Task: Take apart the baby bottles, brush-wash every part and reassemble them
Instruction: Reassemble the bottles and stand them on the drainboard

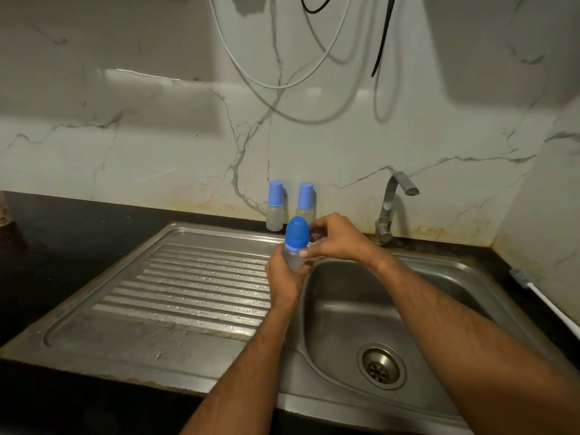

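Blue cap (pixel 296 231) is sitting on the bottle (pixel 293 258) the person is holding over the join between draining board (pixel 175 287) and sink basin (pixel 370 309). Left hand (pixel 284 279) is wrapping the clear body from below, fingers clamped on it. Right hand (pixel 337 238) is coming in from the side, thumb at the collar ring just under the cap, fingers curling behind the top; they look closed around it, but the exact contact is hidden.

Step in hand, as I read it: getting the cap off, then the ring. To do it well:
- keeping the left grip low on the body so the collar is staying free to turn
- pulling the cap straight up, not twisting it against the ring
- working over the basin, so a dropped part is landing in steel and not on the counter (pixel 62 233)

Two more capped bottles (pixel 274 208) (pixel 305 202) are standing upright by the wall, left of the tap (pixel 389 208), apparently untouched. A brush (pixel 533 290) is lying on the counter to the right.
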